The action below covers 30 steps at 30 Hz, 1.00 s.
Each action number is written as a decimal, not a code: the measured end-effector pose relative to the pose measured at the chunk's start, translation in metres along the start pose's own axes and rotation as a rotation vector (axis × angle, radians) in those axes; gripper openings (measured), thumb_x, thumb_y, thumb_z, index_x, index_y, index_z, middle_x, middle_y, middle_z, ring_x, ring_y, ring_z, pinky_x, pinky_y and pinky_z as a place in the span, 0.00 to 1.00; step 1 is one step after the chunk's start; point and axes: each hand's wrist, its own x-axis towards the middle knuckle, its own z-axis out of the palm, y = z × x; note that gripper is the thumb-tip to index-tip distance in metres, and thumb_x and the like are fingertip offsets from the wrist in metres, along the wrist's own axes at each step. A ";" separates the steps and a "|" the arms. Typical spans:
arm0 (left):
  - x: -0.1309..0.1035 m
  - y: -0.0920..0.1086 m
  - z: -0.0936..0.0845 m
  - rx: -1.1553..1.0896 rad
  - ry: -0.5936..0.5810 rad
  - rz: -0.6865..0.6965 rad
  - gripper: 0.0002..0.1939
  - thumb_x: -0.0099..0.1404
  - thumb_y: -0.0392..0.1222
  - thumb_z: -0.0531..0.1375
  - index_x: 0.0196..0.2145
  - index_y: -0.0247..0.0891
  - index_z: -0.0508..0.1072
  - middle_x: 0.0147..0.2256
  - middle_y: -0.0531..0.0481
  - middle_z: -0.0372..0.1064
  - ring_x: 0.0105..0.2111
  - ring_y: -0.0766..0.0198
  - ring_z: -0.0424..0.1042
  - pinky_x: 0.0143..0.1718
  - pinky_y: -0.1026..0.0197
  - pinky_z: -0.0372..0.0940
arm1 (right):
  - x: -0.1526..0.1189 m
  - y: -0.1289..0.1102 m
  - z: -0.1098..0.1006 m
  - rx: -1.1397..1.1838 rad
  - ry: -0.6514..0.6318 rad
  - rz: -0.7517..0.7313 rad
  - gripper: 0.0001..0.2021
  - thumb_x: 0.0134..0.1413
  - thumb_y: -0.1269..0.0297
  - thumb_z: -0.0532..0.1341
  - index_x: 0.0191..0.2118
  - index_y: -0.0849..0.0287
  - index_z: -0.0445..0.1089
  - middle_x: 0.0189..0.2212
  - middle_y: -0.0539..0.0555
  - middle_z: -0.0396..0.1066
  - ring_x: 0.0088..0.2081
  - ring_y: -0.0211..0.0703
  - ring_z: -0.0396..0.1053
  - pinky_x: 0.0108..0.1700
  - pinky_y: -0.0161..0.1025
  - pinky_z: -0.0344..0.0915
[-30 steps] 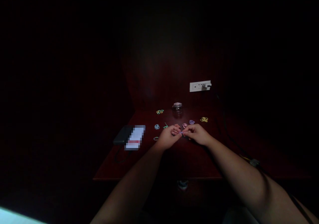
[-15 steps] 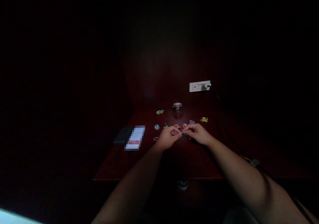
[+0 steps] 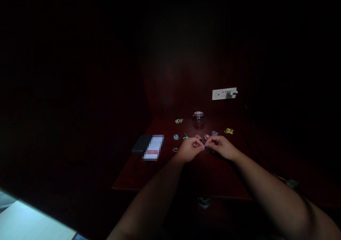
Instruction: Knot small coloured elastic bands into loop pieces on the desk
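Near the round jar (image 3: 198, 118), on its near side, the hands (image 3: 205, 146) pinch a small bluish band (image 3: 205, 146), its long axis seemingly running crosswise between fingertips.

On the surface (image 3: 160, 176), the phone (image 3: 153, 147) lies right of the power bank (image 3: 141, 144); the jar (image 3: 198, 118) stands behind the bands (image 3: 207, 137).

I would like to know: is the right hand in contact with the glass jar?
Apart. The head view shows a strip of dark red tabletop between the right hand and the jar, which stands farther back.
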 end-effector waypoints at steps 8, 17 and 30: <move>0.002 -0.005 0.003 -0.035 -0.031 -0.026 0.08 0.50 0.39 0.63 0.28 0.31 0.71 0.23 0.51 0.66 0.23 0.71 0.63 0.26 0.67 0.59 | 0.001 0.000 -0.001 -0.074 0.069 -0.025 0.12 0.45 0.56 0.60 0.27 0.61 0.69 0.18 0.48 0.61 0.20 0.34 0.57 0.23 0.33 0.54; 0.000 -0.004 0.002 0.011 -0.061 -0.015 0.08 0.51 0.39 0.61 0.28 0.30 0.71 0.23 0.51 0.65 0.23 0.72 0.62 0.25 0.69 0.58 | 0.001 0.006 0.000 -0.049 -0.050 0.017 0.15 0.44 0.55 0.61 0.28 0.64 0.70 0.17 0.48 0.61 0.20 0.33 0.56 0.23 0.32 0.53; 0.001 -0.003 0.001 -0.013 -0.038 -0.005 0.09 0.51 0.40 0.62 0.28 0.31 0.70 0.25 0.51 0.66 0.24 0.71 0.63 0.27 0.68 0.59 | 0.002 0.004 0.001 -0.022 -0.059 0.025 0.12 0.45 0.57 0.59 0.28 0.63 0.68 0.18 0.47 0.60 0.20 0.32 0.57 0.23 0.32 0.53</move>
